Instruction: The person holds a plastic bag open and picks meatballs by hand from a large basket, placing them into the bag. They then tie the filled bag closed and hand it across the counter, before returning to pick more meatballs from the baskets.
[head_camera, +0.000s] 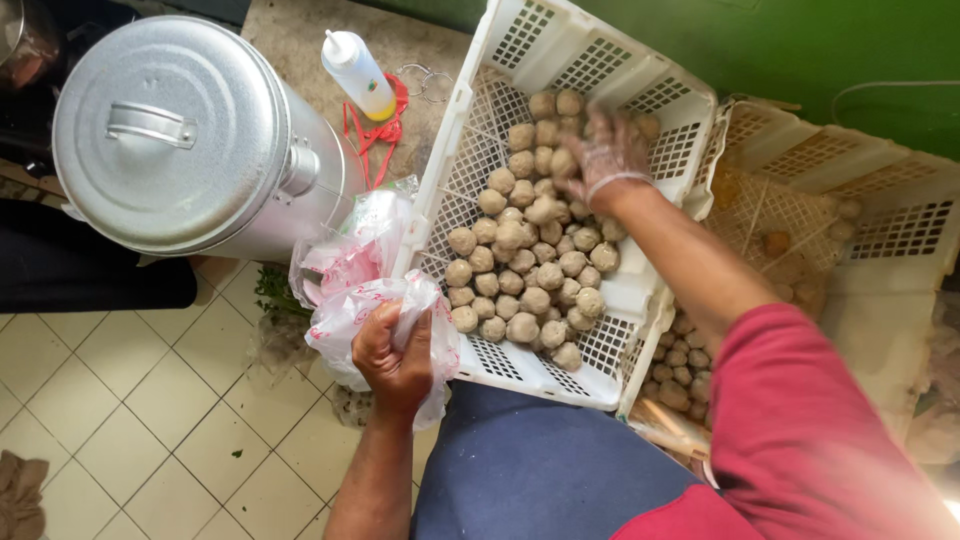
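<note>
A white slotted plastic crate (560, 60) rests tilted across my lap, holding several pale brown balls (530, 265) heaped in its middle. My right hand (603, 152), in a thin clear glove, reaches into the crate's far end and rests on the balls there; it is blurred, so its grip is unclear. My left hand (393, 357) is bare and clenched on the bunched mouth of a thin white plastic bag with red print (352, 280), held against the crate's left side.
A large lidded metal pot (185, 140) stands at the left. A clear squeeze bottle with yellow liquid (358, 72) lies beyond it. A second white crate (860, 210) sits at the right, more balls (682, 362) beneath the first crate. Tiled floor (150, 400) lies below.
</note>
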